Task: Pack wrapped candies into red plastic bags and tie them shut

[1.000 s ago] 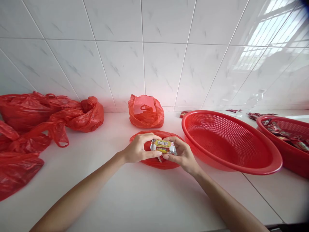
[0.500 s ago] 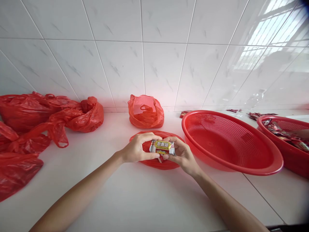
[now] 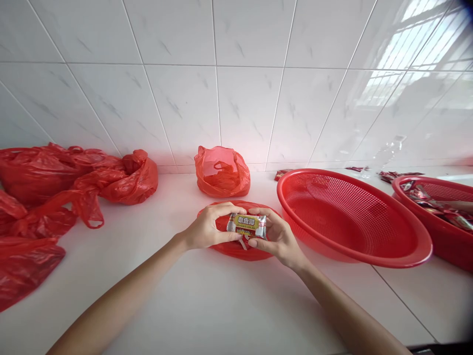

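Observation:
A small wrapped snack packet (image 3: 246, 223), gold and red with silver crimped ends, is held up level between my two hands. My left hand (image 3: 209, 227) pinches its left end between thumb and fingers. At the other end, my right hand (image 3: 278, 235) grips it the same way. Beneath them a red basin (image 3: 254, 255), which looks lined or covered with red plastic, rests on the white counter. Something small, red and white, shows inside it just under the packet; my hands hide most of the rest.
A red perforated basket (image 3: 354, 217) stands to the right. Beyond it, a second red basket (image 3: 447, 241) holds several wrapped packets, with part of another person's hand (image 3: 461, 206) there. Red plastic bags (image 3: 88, 172) crowd the left; one open bag (image 3: 222, 172) sits near the tiled wall (image 3: 251, 108).
The packet has tilted slightly and shifted a little left in my fingers. Both hands keep their hold, and the surroundings stay put.

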`<state>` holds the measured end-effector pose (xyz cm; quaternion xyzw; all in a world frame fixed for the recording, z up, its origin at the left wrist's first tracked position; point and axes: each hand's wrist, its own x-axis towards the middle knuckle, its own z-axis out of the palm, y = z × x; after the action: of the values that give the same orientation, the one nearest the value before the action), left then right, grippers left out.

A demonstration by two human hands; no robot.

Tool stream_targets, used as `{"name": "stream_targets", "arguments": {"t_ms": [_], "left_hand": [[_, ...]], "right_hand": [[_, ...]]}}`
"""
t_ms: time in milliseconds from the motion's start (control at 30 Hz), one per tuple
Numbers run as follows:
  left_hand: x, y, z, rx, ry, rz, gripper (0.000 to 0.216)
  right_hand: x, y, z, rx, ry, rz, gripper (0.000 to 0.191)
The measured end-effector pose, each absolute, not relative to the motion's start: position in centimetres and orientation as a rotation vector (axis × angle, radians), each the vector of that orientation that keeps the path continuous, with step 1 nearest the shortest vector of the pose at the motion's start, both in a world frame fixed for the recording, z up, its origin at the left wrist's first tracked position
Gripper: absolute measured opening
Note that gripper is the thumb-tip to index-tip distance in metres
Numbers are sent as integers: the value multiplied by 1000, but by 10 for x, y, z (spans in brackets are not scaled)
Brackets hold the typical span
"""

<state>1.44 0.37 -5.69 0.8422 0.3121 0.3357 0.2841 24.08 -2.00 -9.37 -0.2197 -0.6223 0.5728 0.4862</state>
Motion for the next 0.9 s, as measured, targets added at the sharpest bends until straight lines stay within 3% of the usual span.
{"name": "stream_targets", "arguments": {"t_ms": [133, 367, 667, 900], "left_hand": [[13, 4, -57, 2250, 856, 897, 44], [13, 8, -61, 2207, 850, 966, 46], [13, 13, -65, 1961, 796, 991, 48], [12, 13, -65, 1873, 794, 986, 50]], "right_hand": [[242, -23, -89, -548, -1512, 1417, 59], [243, -19, -93, -586, -1423, 1378, 32], [244, -17, -94, -633, -1392, 1392, 35], [243, -11, -98, -690, -1323, 1424, 19]]}}
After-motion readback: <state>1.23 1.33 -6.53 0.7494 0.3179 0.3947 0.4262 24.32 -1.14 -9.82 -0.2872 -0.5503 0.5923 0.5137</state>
